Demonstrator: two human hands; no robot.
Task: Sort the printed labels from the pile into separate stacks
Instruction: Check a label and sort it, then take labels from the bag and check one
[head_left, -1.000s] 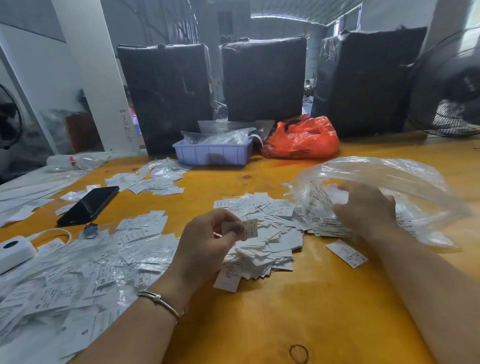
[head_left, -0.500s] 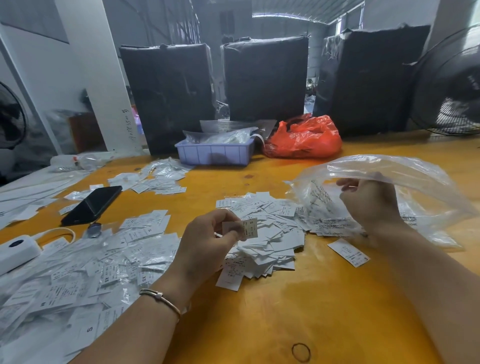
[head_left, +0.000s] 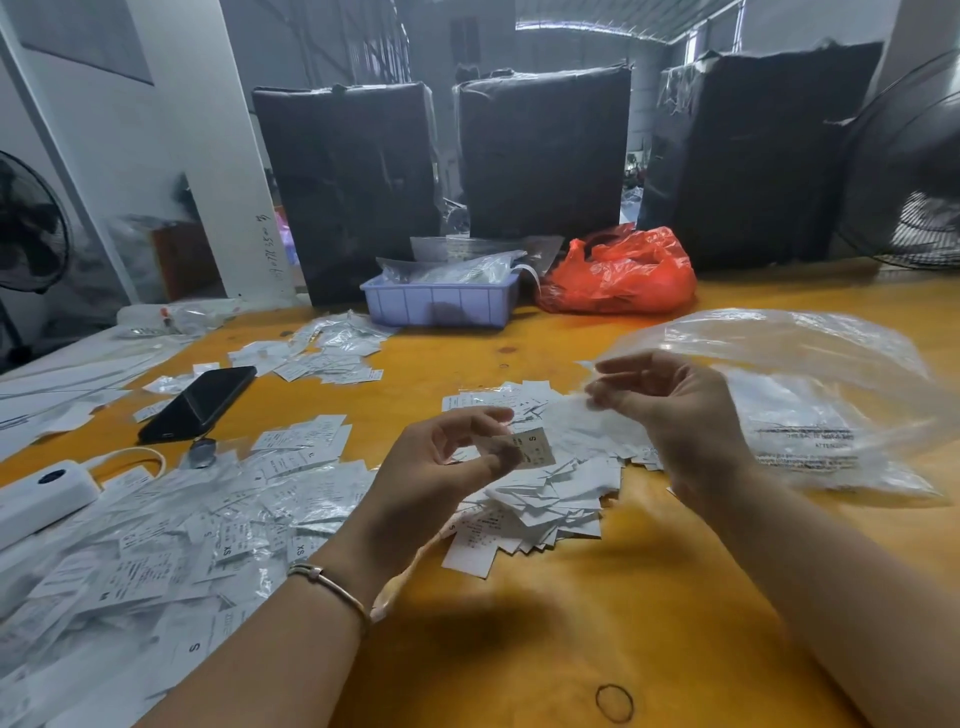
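Two hands up over the yellow table (head_left: 597, 623). Bagged labels (head_left: 171, 535) spread at 9 o'clock, with the white power bank (head_left: 44, 493) and black phone (head_left: 200, 402) beyond them toward 10. My left hand (head_left: 441, 467) pinches one label (head_left: 535, 448) marked S between thumb and fingers, above the loose label pile (head_left: 545, 488) at centre. My right hand (head_left: 675, 415), at 2 o'clock from the left, has fingers curled, pinching the edge of the clear plastic bag (head_left: 805, 395) that billows out toward 3. Blue tray (head_left: 441, 304) and red bag (head_left: 618, 273) at 12.
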